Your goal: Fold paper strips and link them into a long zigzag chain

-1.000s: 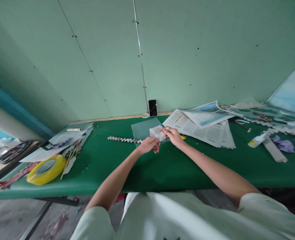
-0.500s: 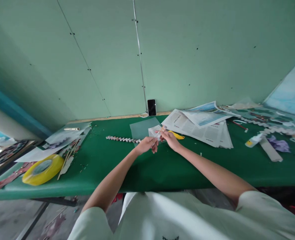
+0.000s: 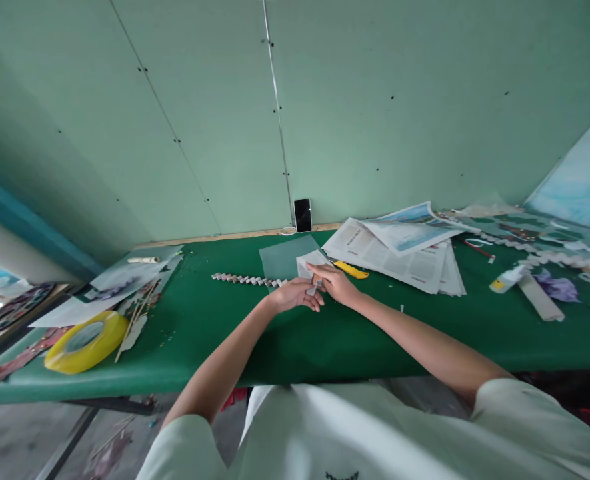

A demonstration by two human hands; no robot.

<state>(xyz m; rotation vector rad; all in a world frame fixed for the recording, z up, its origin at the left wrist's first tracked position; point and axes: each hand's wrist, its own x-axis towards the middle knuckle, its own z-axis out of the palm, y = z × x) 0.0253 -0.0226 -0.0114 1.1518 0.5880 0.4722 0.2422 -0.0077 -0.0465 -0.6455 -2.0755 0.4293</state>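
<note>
Pinching loose paper slip point(image 3: 315, 289) in right hand point(image 3: 339, 285), can't tell grip of left hand point(image 3: 293, 295), with likely unfinished zigzag chain point(image 3: 247, 279) at nine o'clock.

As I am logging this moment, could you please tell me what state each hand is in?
Left hand: fingers loosely spread; whether it grips cannot be told.
Right hand: closed, pinching a paper strip.

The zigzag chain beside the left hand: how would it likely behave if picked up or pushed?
The zigzag chain would probably flex between segments, since it seems built of many small folded pieces. It is likely light for its length, being narrow and apparently paper. Pushed, it may slide rather than roll, as it lies low and flat.
</note>
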